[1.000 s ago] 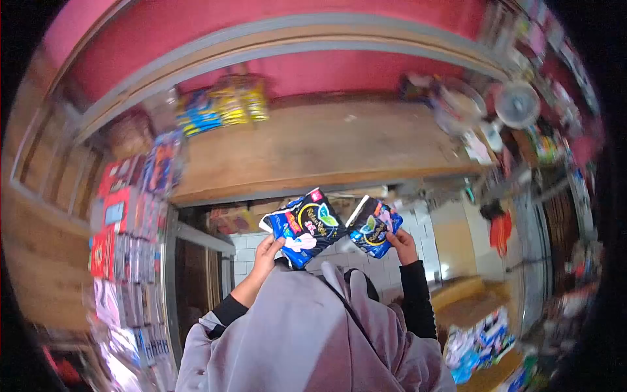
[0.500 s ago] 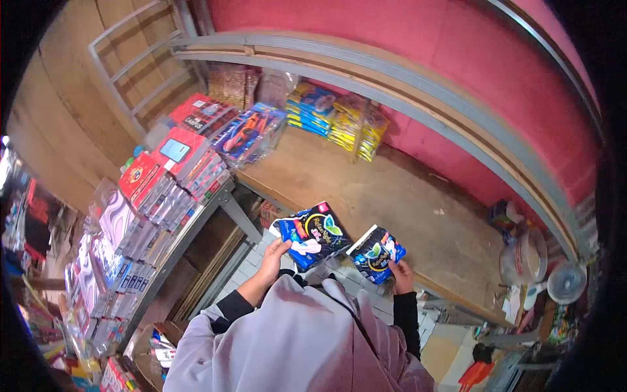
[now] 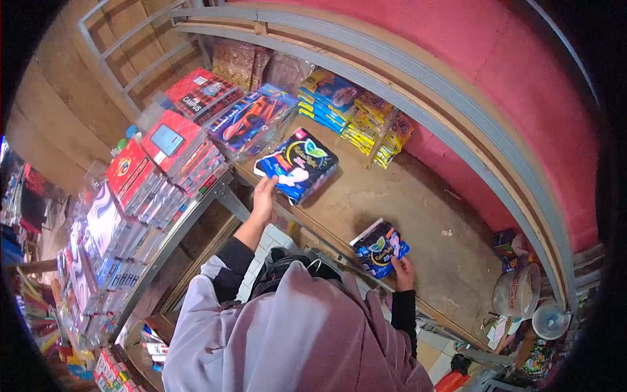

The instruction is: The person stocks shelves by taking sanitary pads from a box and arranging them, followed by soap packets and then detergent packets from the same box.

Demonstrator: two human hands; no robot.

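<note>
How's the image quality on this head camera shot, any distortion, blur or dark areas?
Head view: strong fisheye bends the shelf and its grey rail into curves; corners are black vignette; both packs, in the left hand and the right hand, read sharp; goods at the far left edge smear; soft, even light.

The left hand has carried its dark packet out over the wooden shelf.

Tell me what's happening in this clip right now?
A person in a grey top stands at a wooden shelf in a shop. The left hand holds a large dark packet out over the shelf near stacked goods. The right hand holds a smaller dark packet at the shelf's front edge.
</note>
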